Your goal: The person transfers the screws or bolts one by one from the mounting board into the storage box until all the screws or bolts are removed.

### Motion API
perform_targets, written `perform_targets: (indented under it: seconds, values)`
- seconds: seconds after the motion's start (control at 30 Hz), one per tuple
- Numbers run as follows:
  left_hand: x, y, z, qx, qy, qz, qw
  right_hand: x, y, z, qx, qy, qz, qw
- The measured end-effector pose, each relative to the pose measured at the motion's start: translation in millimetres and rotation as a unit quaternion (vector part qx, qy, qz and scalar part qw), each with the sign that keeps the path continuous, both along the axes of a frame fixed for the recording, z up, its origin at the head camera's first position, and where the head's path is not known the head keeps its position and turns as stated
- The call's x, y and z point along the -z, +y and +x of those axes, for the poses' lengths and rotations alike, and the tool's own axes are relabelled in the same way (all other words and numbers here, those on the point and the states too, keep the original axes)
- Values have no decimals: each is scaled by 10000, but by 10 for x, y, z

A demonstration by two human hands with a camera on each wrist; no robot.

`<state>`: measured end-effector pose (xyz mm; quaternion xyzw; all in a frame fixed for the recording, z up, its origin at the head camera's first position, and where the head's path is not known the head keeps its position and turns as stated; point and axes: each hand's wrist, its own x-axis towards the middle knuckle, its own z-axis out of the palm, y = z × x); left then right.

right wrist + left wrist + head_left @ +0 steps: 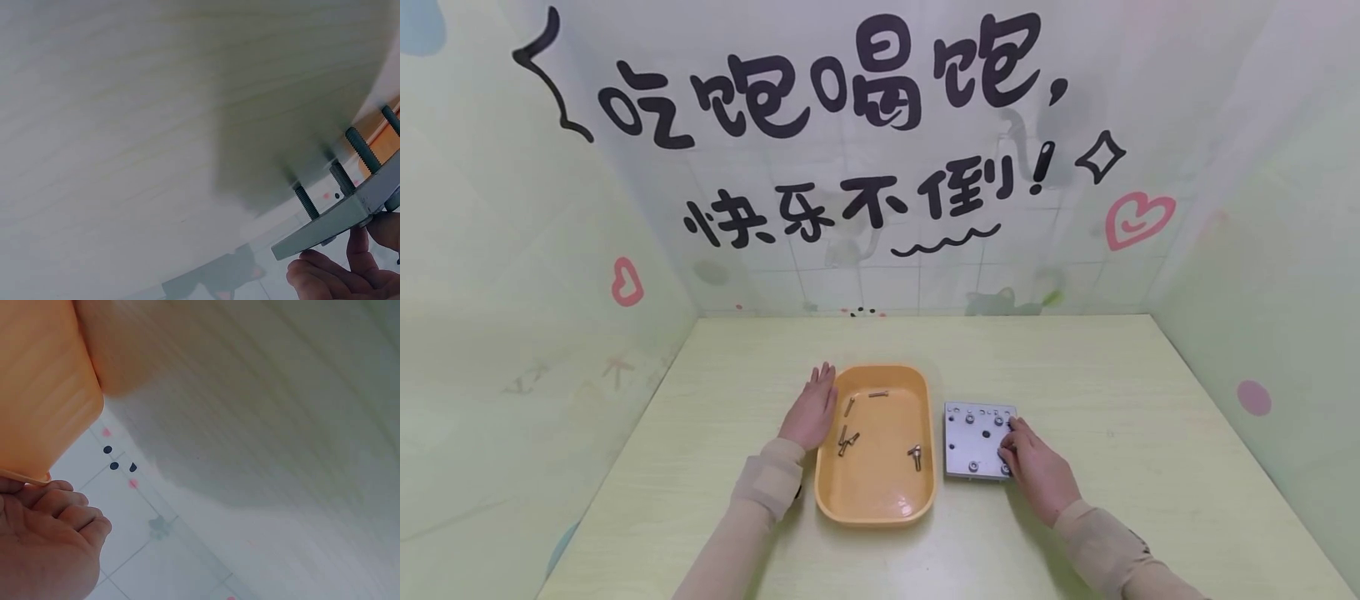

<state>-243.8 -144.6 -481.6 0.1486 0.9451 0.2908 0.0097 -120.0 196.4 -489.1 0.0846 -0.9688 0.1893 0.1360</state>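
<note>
In the head view my left hand (811, 410) lies along the left rim of an orange tray (872, 512), fingers extended. The left wrist view shows its fingertips against the rim. Several loose bolts (848, 443) are in the tray. Right of it, a silver metal plate (964, 446) has bolts standing in its holes; threaded shanks (342, 177) stick out underneath in the right wrist view. My right hand (1041, 471) is at the plate's right edge. Its thumb and index finger pinch a bolt head there, mostly hidden, while another finger touches the plate.
The pale wooden table (1075, 375) carries the tray and plate side by side. A printed wall (850, 283) closes the far side, with side walls (1262, 333) at left and right.
</note>
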Motion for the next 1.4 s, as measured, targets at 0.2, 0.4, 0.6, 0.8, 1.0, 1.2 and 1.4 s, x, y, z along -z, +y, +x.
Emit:
perform_targets:
  seconds: [0.2,0.4,0.6,0.8,1.0,1.2,1.4]
  values:
    - [2,5,6,-19,61,15,10000,-34,-4,-13,-41,136,61,9999]
    - [8,0,0,-37,29,5,10000,-108,14,-42,-63,281,-87,9995]
    - [11,2,-9,-45,42,13,10000,-208,59,-93,22,463,-205,9987]
    - [24,-2,-23,-43,59,7,10000,-267,113,-162,117,461,-290,9984]
    - [15,-2,-19,-39,26,-11,10000,-301,127,-201,123,643,-266,9975]
    - [2,4,-5,-33,17,1,10000,-355,109,-255,45,642,-384,9972]
    - [-11,5,10,-27,-14,23,10000,-440,65,-343,-80,597,-419,9973]
